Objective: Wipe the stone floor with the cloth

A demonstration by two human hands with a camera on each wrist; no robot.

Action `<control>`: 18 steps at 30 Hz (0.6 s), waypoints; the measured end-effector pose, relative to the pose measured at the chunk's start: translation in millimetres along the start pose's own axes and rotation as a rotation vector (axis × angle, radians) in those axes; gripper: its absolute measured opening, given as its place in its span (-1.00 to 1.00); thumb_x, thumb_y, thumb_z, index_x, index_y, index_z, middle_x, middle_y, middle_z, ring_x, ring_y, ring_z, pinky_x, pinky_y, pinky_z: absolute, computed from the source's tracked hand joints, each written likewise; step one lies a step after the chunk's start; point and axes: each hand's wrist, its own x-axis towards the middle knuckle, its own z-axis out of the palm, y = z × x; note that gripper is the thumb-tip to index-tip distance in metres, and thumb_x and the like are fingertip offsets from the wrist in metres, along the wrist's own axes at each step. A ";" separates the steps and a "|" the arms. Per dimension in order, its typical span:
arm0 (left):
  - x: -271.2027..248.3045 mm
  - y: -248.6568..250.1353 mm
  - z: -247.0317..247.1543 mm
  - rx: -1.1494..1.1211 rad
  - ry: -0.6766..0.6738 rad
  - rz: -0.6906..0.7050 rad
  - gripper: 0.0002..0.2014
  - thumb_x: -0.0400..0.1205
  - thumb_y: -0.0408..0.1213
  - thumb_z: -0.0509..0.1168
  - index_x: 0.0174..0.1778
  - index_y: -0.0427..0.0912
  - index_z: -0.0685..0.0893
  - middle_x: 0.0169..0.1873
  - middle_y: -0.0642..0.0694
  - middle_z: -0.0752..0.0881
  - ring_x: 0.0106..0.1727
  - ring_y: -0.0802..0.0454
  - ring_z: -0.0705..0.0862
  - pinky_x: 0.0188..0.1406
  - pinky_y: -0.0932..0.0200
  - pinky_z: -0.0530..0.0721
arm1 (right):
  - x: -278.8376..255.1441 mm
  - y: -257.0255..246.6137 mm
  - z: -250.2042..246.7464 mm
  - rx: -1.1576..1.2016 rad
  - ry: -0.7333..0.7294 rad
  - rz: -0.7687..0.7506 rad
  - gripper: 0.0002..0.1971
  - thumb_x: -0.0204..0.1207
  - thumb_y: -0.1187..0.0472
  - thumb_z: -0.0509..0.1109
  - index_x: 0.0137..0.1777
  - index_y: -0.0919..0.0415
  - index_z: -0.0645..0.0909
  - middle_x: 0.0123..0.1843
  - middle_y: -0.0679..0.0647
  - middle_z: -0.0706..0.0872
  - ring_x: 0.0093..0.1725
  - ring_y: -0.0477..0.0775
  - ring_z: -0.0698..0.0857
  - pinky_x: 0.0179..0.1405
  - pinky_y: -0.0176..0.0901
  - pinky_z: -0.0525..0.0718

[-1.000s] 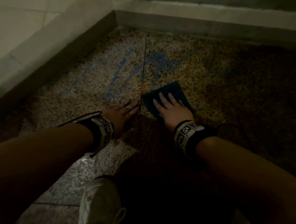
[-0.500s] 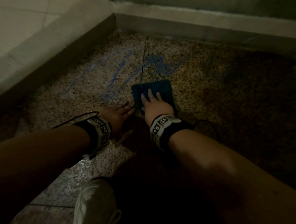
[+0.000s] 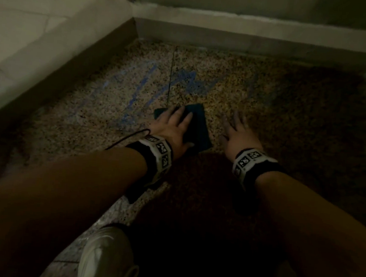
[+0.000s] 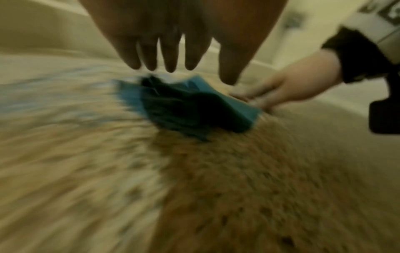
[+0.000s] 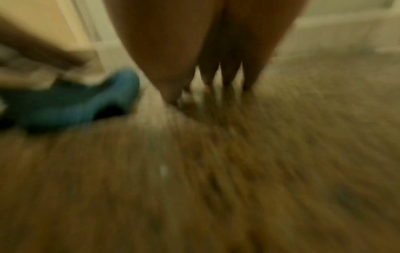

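1. A white sneaker (image 3: 106, 253) is seen nearest, planted on the speckled stone floor (image 3: 266, 96).
2. The teal cloth (image 3: 197, 122) is laid flat on the floor and is covered by the left hand (image 3: 173, 127), its fingers straight and spread, nothing clamped.
3. The right hand (image 3: 240, 135) is spread just beside the cloth, fingers apart, holding nothing.
4. Blue streaks (image 3: 142, 88) are marked beyond, before the pale skirting (image 3: 249, 20).

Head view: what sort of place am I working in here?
Probably an indoor floor corner: speckled stone floor slabs with a seam, a dark skirting strip below pale tiled walls. Blue smears mark the stone.
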 end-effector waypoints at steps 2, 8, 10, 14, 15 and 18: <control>12.9 10.4 5.8 0.044 -0.080 0.011 -0.18 0.66 0.25 0.03 0.65 0.04 -0.32 0.63 -0.03 -0.39 0.65 -0.13 -0.33 0.61 -0.08 -0.21 | 0.3 0.8 1.9 0.000 0.007 -0.011 -0.40 0.75 -0.03 -0.05 0.68 -0.09 -0.26 0.69 0.01 -0.38 0.67 0.17 -0.28 0.61 0.15 0.17; 35.5 6.4 12.1 0.053 -0.118 -0.025 -0.35 0.75 0.11 -0.10 0.63 0.15 -0.34 0.60 0.07 -0.44 0.63 -0.08 -0.40 0.60 -0.03 -0.28 | 1.2 0.8 1.1 0.044 -0.012 -0.025 -0.41 0.76 -0.01 -0.04 0.69 -0.07 -0.23 0.70 0.03 -0.35 0.68 0.19 -0.24 0.63 0.10 0.06; 43.9 2.2 3.8 0.052 -0.105 -0.026 -0.39 0.76 0.07 -0.12 0.63 0.16 -0.33 0.61 0.08 -0.43 0.63 -0.07 -0.39 0.60 -0.04 -0.28 | 2.0 2.5 2.8 0.059 -0.006 -0.034 -0.40 0.75 -0.02 -0.04 0.68 -0.07 -0.25 0.69 0.02 -0.37 0.68 0.18 -0.27 0.64 0.09 0.03; 53.2 -4.7 -6.5 0.056 -0.103 -0.009 -0.41 0.78 0.01 -0.11 0.64 0.16 -0.29 0.62 0.08 -0.40 0.63 -0.08 -0.39 0.59 -0.06 -0.30 | 2.3 2.7 5.9 0.068 0.006 -0.035 -0.42 0.75 -0.01 -0.05 0.68 -0.09 -0.24 0.69 0.02 -0.37 0.67 0.18 -0.29 0.65 0.08 0.00; 51.8 -6.0 -5.5 0.077 -0.111 0.006 -0.40 0.78 -0.02 -0.09 0.64 0.15 -0.30 0.62 0.07 -0.40 0.63 -0.10 -0.39 0.59 -0.08 -0.29 | 1.2 2.0 7.0 0.075 0.010 -0.035 -0.42 0.75 0.00 -0.05 0.69 -0.09 -0.23 0.69 0.02 -0.36 0.67 0.18 -0.28 0.65 0.09 0.00; 40.8 -12.6 1.3 0.189 -0.147 0.045 -0.27 0.77 -0.20 0.06 0.63 0.13 -0.37 0.60 0.04 -0.45 0.62 -0.13 -0.41 0.59 -0.11 -0.29 | -1.1 -3.5 1.4 0.059 -0.011 -0.003 -0.41 0.76 0.10 -0.02 0.69 -0.06 -0.21 0.70 0.04 -0.34 0.68 0.21 -0.26 0.63 0.13 0.09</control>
